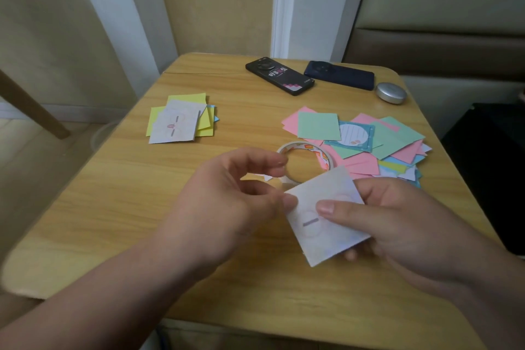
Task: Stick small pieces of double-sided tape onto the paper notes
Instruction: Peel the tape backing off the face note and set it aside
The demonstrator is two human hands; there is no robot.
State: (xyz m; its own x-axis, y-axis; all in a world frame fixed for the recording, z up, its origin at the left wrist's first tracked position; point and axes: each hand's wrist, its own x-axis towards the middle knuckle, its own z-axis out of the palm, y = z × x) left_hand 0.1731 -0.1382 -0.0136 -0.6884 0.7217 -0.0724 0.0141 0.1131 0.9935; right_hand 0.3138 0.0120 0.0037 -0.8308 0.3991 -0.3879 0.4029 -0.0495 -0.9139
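**White note held between both hands, one tape strip on it**

From the head camera, looking down over the wooden table point(113, 207): the white note point(326, 244) is up off the tabletop at the near middle, in front of the tape roll point(308, 146). It is close to square, so it has no clear long axis. It is turned like a diamond, with one corner pointing away towards the roll and the opposite corner pointing back at the person.

A short grey tape strip point(311, 222) lies on its upper face. The strip's long axis runs left to right, rising a little towards the right.

The right hand point(397, 224) grips the note from the right, its thumb point(326, 207) laid flat on top just above the strip and its fingers curled underneath. The left hand point(227, 202) has its fingers curled in and its thumb tip pinched onto the note's left corner. I cannot tell whether it also holds a bit of tape.

The roll lies flat on the table, its hole facing up, just behind the hands. To the left sits a small stack of notes point(177, 125), a white one on top of yellow ones. To the right, touching the roll, spreads a loose pile of coloured notes point(397, 139).

At the far edge lie a black phone point(279, 75), a dark blue phone point(339, 75) and a silver case point(390, 93).
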